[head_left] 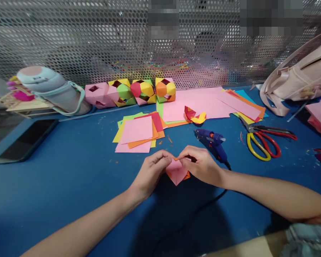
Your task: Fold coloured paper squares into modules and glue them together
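Both my hands meet at the middle of the blue table [69,178]. My left hand [151,171] and my right hand [202,165] each pinch the top of a small folded pink and orange paper piece [176,172], which points down between them. A blue glue gun [214,142] lies just beyond my right hand, its black cord running under my right forearm. Just ahead of my left hand sits a stack of coloured paper squares [139,132], pink on top.
A row of folded paper cubes [131,92] stands along the perforated metal wall. Large pink sheets [203,103] and a small red and yellow folded piece [194,116] lie behind. Scissors [262,141] are at right, a pink bag [299,78] beyond. A bottle [50,89] and phone [26,141] are left.
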A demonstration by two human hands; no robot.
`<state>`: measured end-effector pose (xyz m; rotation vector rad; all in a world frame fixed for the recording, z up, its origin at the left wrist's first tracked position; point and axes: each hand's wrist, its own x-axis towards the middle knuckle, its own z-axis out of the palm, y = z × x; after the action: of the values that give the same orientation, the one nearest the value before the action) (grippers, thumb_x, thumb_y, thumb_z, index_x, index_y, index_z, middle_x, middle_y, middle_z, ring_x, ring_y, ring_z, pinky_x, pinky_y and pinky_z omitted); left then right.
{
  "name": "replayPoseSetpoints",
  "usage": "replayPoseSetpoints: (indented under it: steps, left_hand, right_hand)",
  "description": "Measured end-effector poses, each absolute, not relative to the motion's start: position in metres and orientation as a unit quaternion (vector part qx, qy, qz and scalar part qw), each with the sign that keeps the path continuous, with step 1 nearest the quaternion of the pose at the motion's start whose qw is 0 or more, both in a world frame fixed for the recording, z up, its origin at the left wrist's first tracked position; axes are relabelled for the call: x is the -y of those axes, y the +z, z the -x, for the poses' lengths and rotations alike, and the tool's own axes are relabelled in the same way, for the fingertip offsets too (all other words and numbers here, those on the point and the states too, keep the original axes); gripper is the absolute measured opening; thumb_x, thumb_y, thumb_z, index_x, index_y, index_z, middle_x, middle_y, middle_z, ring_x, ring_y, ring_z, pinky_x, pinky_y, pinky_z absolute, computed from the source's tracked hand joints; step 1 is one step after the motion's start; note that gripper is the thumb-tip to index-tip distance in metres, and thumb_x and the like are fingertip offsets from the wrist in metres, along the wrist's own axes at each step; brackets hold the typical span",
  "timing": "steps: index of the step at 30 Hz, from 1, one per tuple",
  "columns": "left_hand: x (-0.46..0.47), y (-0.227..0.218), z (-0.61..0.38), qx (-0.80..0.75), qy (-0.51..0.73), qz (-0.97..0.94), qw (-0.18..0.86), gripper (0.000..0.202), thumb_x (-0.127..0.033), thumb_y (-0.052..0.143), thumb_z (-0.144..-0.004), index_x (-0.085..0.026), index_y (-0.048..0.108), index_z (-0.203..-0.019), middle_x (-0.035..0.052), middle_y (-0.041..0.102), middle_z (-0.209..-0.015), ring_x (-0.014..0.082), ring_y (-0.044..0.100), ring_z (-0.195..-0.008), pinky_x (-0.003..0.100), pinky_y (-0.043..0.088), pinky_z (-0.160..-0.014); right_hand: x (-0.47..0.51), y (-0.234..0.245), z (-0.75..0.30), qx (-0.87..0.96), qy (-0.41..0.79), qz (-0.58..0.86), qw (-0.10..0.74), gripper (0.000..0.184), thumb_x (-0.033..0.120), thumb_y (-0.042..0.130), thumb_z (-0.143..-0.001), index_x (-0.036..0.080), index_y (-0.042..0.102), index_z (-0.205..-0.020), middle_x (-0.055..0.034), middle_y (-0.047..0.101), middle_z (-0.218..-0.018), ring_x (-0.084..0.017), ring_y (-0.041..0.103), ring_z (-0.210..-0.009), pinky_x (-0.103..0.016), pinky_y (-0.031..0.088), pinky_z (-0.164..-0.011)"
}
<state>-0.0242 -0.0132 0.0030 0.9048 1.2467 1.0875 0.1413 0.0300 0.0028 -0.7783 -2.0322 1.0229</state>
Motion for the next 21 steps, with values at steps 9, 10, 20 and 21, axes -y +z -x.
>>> replayPoseSetpoints:
  steps: [9, 10, 20, 21]
  left_hand:
    - [0.015, 0.007, 0.021, -0.608, 0.43, -0.444, 0.499, 0.014, -0.03, 0.063, -0.068, -0.017, 0.061, -0.064, -0.0015, 0.06, -0.061, 0.0111, 0.053, -0.056, 0.02, 0.042, -0.052]
    - [0.015, 0.008, 0.021, -0.609, 0.432, -0.454, 0.486, 0.014, -0.03, 0.062, -0.067, -0.017, 0.061, -0.064, -0.0013, 0.06, -0.06, 0.0113, 0.053, -0.055, 0.02, 0.043, -0.052]
    - [0.019, 0.005, 0.022, -0.579, 0.368, -0.615, 0.39, 0.009, -0.02, 0.055, -0.068, -0.018, 0.059, -0.06, -0.0039, 0.051, -0.053, 0.0085, 0.043, -0.048, 0.018, 0.035, -0.045]
    - [0.019, 0.005, 0.023, -0.575, 0.363, -0.624, 0.385, 0.009, -0.019, 0.054, -0.068, -0.018, 0.058, -0.06, -0.0043, 0.05, -0.053, 0.0085, 0.042, -0.049, 0.019, 0.034, -0.046]
  right_hand:
    - [-0.03, 0.008, -0.143, 0.784, 0.43, 0.31, 0.323, 0.015, 0.015, 0.048, -0.082, 0.016, 0.062, -0.088, -0.0009, 0.058, -0.077, -0.01, 0.052, -0.066, -0.022, 0.042, -0.06]
    - [-0.029, 0.009, -0.143, 0.776, 0.443, 0.325, 0.31, 0.015, 0.017, 0.049, -0.083, 0.017, 0.061, -0.091, -0.0008, 0.058, -0.077, -0.009, 0.051, -0.065, -0.021, 0.041, -0.059]
    - [-0.024, 0.005, -0.144, 0.862, 0.327, 0.273, 0.273, 0.019, 0.019, 0.042, -0.088, 0.017, 0.052, -0.072, -0.0019, 0.053, -0.069, -0.012, 0.049, -0.065, -0.025, 0.038, -0.062]
    - [-0.024, 0.005, -0.145, 0.866, 0.325, 0.266, 0.271, 0.02, 0.02, 0.04, -0.089, 0.017, 0.053, -0.073, -0.0025, 0.054, -0.07, -0.013, 0.05, -0.066, -0.025, 0.039, -0.063]
